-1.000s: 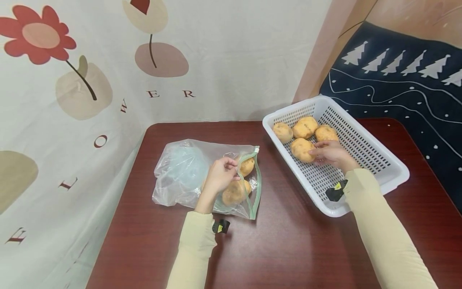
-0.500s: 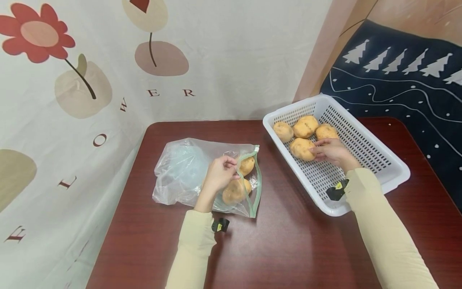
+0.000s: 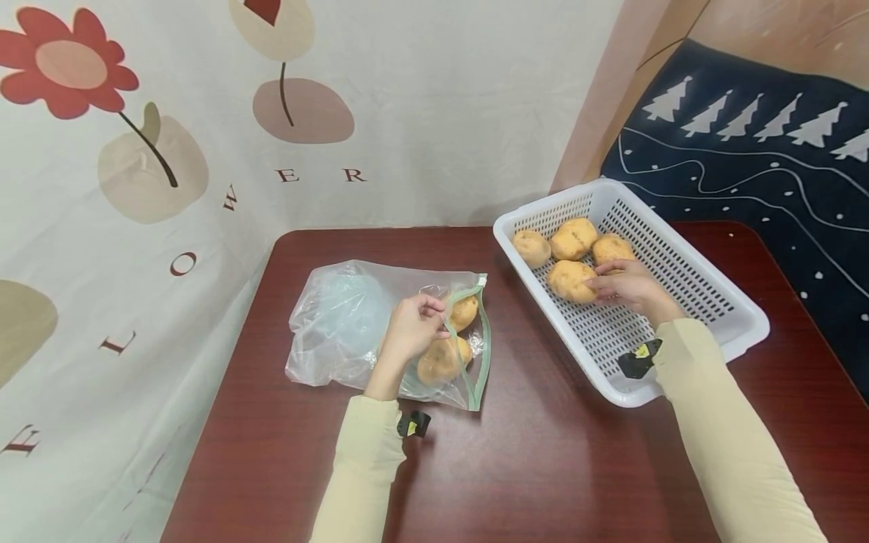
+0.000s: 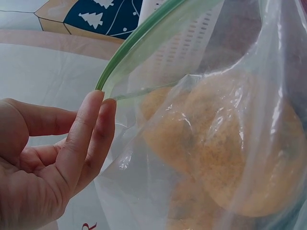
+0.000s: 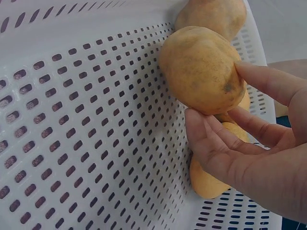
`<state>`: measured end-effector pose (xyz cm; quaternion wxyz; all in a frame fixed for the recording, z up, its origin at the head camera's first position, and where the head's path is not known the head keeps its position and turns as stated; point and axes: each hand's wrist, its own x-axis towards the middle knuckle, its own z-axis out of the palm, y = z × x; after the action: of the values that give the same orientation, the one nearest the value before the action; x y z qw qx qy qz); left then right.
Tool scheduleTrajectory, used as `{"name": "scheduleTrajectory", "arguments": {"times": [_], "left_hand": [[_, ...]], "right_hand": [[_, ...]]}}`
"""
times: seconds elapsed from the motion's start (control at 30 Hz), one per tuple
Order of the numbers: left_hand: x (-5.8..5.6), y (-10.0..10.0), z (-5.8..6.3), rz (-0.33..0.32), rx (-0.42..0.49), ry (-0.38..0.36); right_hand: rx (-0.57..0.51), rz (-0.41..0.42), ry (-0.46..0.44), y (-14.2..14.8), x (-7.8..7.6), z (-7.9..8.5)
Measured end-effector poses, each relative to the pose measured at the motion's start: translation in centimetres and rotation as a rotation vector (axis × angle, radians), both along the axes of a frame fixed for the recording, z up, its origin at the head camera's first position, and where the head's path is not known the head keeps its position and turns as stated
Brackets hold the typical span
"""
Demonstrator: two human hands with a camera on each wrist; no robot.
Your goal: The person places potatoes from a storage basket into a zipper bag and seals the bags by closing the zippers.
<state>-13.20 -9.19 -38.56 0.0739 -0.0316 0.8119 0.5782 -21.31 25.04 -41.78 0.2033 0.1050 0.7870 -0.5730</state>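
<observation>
My left hand (image 3: 412,329) pinches the green zip edge of a clear zip-lock bag (image 3: 400,279) lying on the table. In the left wrist view, the fingertips (image 4: 98,96) are at the green strip (image 4: 132,42), and several potatoes (image 4: 220,143) show through the plastic. A pale blue rounded shape (image 3: 353,313), blurred by the plastic, lies toward the bag's closed end. Over the white basket, my right hand (image 3: 631,286) grips the nearest potato (image 3: 570,281) between thumb and fingers. The right wrist view shows that potato (image 5: 199,69) close to the others.
The white perforated basket (image 3: 706,264) stands at the right of the dark red table (image 3: 529,467), with more potatoes at its far left end. Behind the table hangs a pale flower-print cloth (image 3: 434,113). A dark tree-print cloth (image 3: 747,173) is at the right.
The right hand and the potato it grips have shifted very slightly to the right. The left hand keeps its hold on the bag's edge.
</observation>
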Motion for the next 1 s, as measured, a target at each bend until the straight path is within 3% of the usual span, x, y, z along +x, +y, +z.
{"name": "scheduleTrajectory", "arguments": {"times": [0.57,1.0], "left_hand": [[0.0,0.0,0.0,-0.002,-0.013,-0.006],[0.0,0.0,0.2,0.005,-0.006,-0.002]], "right_hand": [[-0.017,0.014,0.101,0.4,0.4,3.6],[0.103,0.049,0.179,0.2,0.7,6.5]]}}
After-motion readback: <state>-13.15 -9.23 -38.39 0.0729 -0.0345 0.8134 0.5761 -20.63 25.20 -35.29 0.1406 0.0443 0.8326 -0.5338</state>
